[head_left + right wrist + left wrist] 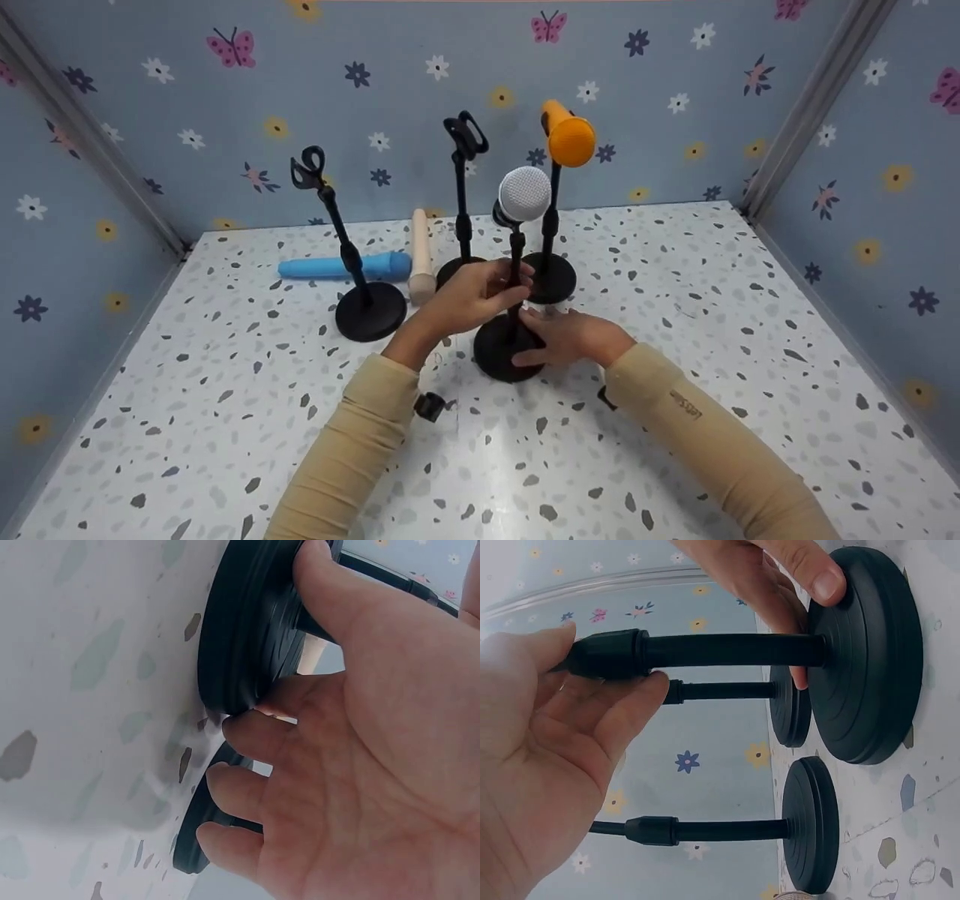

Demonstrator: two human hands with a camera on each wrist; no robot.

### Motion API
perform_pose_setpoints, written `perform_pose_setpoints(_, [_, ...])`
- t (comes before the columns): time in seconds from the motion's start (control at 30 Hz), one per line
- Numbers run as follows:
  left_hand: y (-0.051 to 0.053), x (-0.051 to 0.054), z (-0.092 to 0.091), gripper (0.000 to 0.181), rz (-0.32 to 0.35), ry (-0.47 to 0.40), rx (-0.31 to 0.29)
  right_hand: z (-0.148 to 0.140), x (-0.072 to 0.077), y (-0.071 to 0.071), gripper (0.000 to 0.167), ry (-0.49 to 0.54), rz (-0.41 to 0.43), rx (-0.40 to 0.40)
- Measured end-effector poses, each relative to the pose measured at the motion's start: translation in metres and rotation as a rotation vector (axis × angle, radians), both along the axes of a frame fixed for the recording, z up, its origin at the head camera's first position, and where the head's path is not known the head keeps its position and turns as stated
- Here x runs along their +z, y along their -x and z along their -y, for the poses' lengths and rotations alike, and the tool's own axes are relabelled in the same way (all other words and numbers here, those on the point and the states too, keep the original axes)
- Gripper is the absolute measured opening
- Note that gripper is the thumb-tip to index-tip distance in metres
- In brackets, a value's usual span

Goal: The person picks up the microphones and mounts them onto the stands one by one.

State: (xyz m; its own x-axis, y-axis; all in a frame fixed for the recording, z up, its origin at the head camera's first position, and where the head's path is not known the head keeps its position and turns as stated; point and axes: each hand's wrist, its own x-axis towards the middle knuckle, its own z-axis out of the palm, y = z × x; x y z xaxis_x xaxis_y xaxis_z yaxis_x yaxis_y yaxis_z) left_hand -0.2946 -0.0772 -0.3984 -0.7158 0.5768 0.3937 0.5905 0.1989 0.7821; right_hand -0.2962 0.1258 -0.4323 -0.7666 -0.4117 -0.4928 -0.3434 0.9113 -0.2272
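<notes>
Left to right on the tabletop: far-left stand, blue microphone lying behind it, cream microphone lying by the blue one's head, then rear stand, base partly behind our left hand

Left hand grips the front stand at its collar, thumb one side, fingers the other. That stand is upright near mid-tabletop, ahead of the rest, white-headed microphone up top

Right hand holds the base, thumb on the top face, fingers at its edge. Can't tell if the whole rim is down

Behind and right: orange microphone on its own stand

Handling, our guess: base is the heavy bit, so weight sits low, with the microphone adding some up high. Pole looks stiff, slim, smooth, maybe a bit slippery. Clip is probably springy and the weak point; head mesh could dent

Where to hold: base rim takes the load, pole steadies. We'd grip below the collar in case it twists loose, and not lift by microphone or clip
</notes>
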Motion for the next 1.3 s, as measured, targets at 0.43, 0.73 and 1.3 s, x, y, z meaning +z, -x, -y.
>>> perform_pose_setpoints(0.43, [-0.001,-0.010,0.001,0.022,-0.089,-0.072,0.018,0.000,0.001,-0.002,0.098,0.002,0.012,-0.010])
perform_pose_setpoints(0.73, [0.000,-0.015,-0.001,0.020,-0.290,-0.024,0.153,0.001,0.001,-0.002,0.098,0.001,0.005,-0.012])
perform_pose_setpoints(1.3, [-0.009,-0.028,-0.011,0.038,-0.192,-0.187,0.180,0.000,0.001,-0.004,0.098,0.040,0.028,-0.053])
